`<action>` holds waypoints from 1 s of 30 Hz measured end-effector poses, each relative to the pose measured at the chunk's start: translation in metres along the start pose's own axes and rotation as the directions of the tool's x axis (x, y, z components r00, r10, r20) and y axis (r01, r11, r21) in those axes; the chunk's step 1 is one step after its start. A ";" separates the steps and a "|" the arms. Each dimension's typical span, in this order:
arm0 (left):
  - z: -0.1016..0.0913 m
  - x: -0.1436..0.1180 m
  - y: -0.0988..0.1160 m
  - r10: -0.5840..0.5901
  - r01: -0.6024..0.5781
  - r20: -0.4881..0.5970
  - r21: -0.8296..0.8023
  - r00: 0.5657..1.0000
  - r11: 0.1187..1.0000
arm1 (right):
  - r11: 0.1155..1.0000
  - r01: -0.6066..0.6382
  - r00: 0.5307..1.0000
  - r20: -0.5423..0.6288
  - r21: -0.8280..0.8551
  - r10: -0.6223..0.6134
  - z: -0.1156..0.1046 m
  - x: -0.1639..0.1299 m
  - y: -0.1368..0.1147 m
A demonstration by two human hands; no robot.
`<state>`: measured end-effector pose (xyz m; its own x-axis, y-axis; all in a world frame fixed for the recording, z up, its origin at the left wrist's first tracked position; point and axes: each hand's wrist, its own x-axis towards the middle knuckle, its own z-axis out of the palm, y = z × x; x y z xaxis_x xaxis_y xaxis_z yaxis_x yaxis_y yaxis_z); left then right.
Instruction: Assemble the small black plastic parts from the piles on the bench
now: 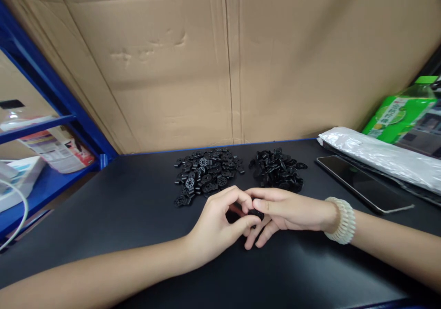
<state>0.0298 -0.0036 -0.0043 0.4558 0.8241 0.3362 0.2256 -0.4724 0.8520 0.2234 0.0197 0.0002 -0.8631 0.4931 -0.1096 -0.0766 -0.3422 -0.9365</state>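
Observation:
My left hand (217,221) and my right hand (282,210) meet above the black tabletop (113,208), fingertips together. Between them both pinch a small black plastic part (255,214), mostly hidden by the fingers. Just beyond the hands lie two heaps of small black parts: a pile of round, holed discs (206,173) on the left and a pile of smaller clip-like pieces (277,167) on the right. A pale coiled band (341,220) sits on my right wrist.
A dark phone (361,182) lies face up to the right, beside a long clear plastic bag (382,155) and a green package (399,113). A cardboard wall (220,65) backs the table. Blue shelving (44,125) with papers stands at the left.

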 end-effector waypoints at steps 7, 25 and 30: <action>0.001 -0.004 0.001 0.145 -0.144 -0.010 0.061 0.989 0.988 | 0.997 0.064 0.987 -0.147 0.039 -0.058 0.003 0.007 0.010; -0.003 -0.006 -0.006 0.618 -0.562 0.019 0.441 0.786 0.700 | 0.792 0.162 0.904 -0.232 -0.589 -0.358 0.000 -0.018 -0.040; -0.002 -0.005 -0.003 0.493 -0.483 0.100 0.441 0.864 0.757 | 0.232 0.018 0.667 -0.161 -0.972 -0.728 -0.045 -0.034 -0.058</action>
<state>0.0252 -0.0064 -0.0076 0.5912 0.4483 0.6704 0.3302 -0.8930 0.3058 0.2798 0.0584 0.0436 -0.4393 0.7067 0.5546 0.4518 0.7074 -0.5435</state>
